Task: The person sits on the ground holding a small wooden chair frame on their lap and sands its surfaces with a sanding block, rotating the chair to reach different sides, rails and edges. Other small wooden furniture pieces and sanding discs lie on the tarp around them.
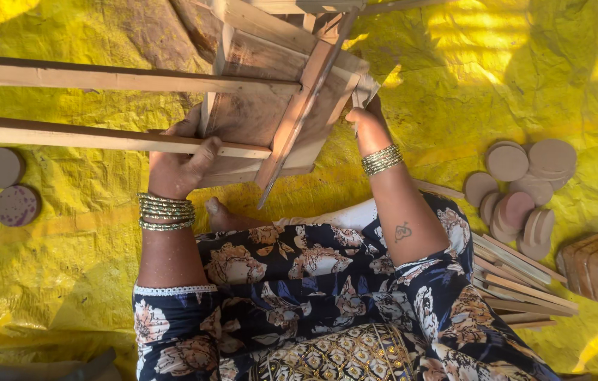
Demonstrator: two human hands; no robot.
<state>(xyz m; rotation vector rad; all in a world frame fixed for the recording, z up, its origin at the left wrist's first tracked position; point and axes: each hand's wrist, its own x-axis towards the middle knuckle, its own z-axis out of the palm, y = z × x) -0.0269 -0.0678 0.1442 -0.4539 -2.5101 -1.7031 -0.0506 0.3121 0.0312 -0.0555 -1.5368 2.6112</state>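
Wooden frame [270,106], partly assembled, is gripped by left hand [179,166] on its near slat and steadied by right hand [364,120], whose grip is hidden; round discs [524,183] and loose slats [517,279] are left unused at right.

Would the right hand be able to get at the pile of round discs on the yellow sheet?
Probably yes, once freed: the right hand grips the wooden frame, but only bare sheet lies before the discs.

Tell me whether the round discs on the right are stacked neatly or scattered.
Scattered: the round discs lie loosely overlapping, some leaning on edge, on the yellow tarp.
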